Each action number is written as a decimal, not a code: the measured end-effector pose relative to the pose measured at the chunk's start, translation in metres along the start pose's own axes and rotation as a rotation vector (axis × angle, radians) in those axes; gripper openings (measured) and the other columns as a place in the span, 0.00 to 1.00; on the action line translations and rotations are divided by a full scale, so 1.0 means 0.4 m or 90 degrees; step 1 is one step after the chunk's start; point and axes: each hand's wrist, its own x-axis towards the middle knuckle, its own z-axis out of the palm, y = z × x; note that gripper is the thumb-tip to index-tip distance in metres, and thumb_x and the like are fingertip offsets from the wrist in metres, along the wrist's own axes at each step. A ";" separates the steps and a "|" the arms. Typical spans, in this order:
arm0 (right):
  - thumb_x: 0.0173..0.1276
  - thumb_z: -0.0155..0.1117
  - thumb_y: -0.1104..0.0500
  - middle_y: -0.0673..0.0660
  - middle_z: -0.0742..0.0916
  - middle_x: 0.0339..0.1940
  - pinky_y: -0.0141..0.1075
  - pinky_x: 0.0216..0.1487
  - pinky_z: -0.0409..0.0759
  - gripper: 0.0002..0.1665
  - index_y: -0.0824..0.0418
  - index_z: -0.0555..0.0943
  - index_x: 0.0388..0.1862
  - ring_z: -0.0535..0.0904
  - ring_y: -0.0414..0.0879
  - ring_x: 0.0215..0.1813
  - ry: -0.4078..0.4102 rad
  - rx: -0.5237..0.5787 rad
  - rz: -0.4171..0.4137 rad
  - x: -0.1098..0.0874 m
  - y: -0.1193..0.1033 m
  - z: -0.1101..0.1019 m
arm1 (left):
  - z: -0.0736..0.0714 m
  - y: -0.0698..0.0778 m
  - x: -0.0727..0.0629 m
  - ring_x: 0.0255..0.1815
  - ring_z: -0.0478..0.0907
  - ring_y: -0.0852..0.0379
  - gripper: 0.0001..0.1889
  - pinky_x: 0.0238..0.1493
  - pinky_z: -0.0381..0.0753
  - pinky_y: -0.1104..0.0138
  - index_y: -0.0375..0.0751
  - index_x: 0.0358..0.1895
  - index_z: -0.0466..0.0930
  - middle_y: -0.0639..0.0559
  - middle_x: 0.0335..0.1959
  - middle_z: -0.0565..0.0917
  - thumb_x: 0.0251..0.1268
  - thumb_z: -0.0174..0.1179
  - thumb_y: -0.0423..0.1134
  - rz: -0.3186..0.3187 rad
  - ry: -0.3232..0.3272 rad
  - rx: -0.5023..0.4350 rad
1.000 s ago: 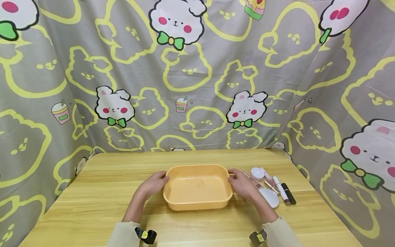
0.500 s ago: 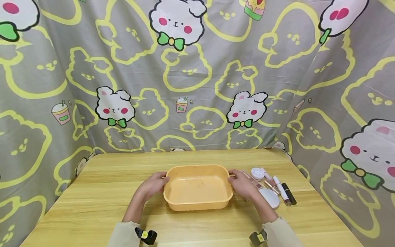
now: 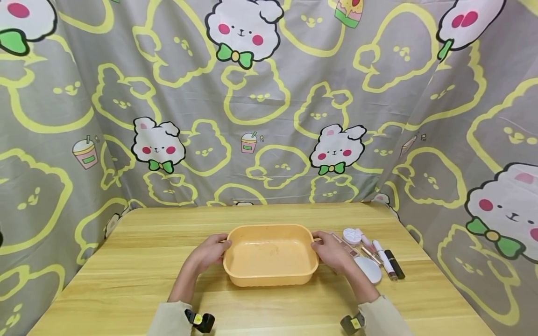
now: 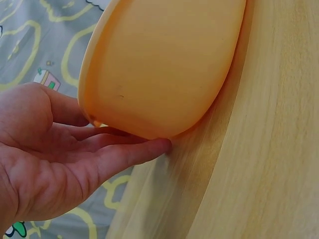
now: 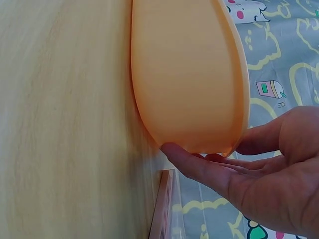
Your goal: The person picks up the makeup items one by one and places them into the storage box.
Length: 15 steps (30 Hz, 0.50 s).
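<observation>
At the far left of the grips, the patterned curtain (image 3: 46, 140) hangs beside the wooden table (image 3: 126, 261). Next comes the left hand (image 3: 208, 253), above a pale sleeve (image 3: 170, 321) with a black wrist device (image 3: 201, 321). It holds the near-left end of the orange basin (image 3: 271, 281), thumb at the rim and fingers against the outside of the end wall. The basin sits upright between the two grips, over the table; whether its base touches the wood I cannot tell. At its other end the right hand (image 3: 332, 252) holds it in a matching pinch, thumb at the rim, fingers outside. Just right of that grip, partly hidden by the hand, lies a makeup palette (image 3: 350, 250). Beyond it are a round white case (image 3: 351, 236), a larger pale disc (image 3: 369, 269) near the forearm, a gold tube (image 3: 371, 255), a white tube (image 3: 384, 258) and, rightmost, a black tube (image 3: 394, 264).
</observation>
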 end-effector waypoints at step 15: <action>0.75 0.51 0.68 0.69 0.86 0.48 0.40 0.33 0.86 0.23 0.77 0.71 0.66 0.86 0.51 0.41 -0.011 -0.058 -0.011 -0.005 -0.005 -0.010 | 0.010 0.002 -0.015 0.57 0.82 0.40 0.24 0.49 0.86 0.53 0.23 0.71 0.64 0.31 0.57 0.82 0.81 0.43 0.35 -0.001 0.026 -0.004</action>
